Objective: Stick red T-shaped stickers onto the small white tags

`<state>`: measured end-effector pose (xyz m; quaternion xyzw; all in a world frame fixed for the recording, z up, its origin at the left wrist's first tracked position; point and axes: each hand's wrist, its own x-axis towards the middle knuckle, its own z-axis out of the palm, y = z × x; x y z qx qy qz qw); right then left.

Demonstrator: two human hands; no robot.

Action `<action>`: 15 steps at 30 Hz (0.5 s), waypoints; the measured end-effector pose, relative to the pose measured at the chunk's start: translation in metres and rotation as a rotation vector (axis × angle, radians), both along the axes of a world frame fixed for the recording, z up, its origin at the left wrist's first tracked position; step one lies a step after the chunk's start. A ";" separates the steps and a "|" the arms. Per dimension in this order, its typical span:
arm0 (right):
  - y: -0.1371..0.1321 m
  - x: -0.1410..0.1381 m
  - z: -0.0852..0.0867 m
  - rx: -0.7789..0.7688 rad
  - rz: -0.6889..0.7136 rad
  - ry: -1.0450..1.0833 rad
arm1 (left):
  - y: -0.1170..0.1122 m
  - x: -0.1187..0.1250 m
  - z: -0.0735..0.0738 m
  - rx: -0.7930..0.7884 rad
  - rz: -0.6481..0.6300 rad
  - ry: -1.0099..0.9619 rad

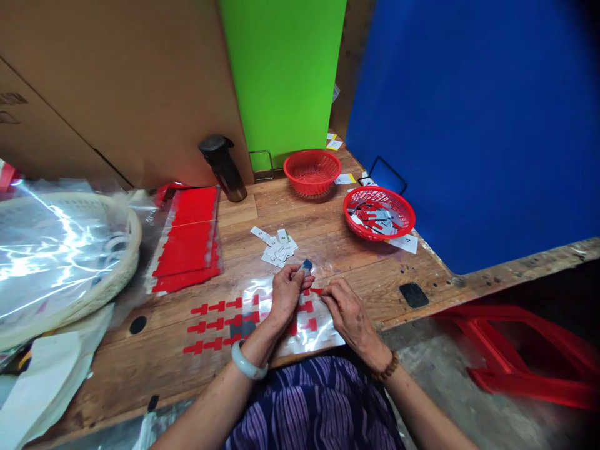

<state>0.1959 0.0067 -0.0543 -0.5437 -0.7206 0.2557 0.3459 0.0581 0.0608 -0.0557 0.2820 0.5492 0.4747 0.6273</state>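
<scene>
Left hand (287, 289) clasps a dark piece (306, 265) | right hand (347, 312) pinches a red tab (316, 291) | clear sheet (324, 339) lies below!

No wording can be read for certain: the dark print on the cardboard (51, 56) at the upper left is too blurred, and the small black marks on the white cards (281, 250) near the centre are too tiny.

Gap between red sheets (187, 234) and white cards (281, 249), red pieces (215, 324) across the front, loaded basket (363, 231) blocking right
</scene>
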 end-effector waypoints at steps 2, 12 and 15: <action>-0.002 0.000 0.005 -0.004 0.002 0.030 | 0.000 0.000 0.001 -0.009 -0.002 -0.007; -0.006 0.006 0.044 -0.180 -0.151 0.271 | -0.007 -0.012 0.026 -0.171 -0.134 -0.150; -0.005 0.004 0.050 -0.249 -0.150 0.327 | -0.020 -0.026 0.040 -0.250 -0.215 -0.220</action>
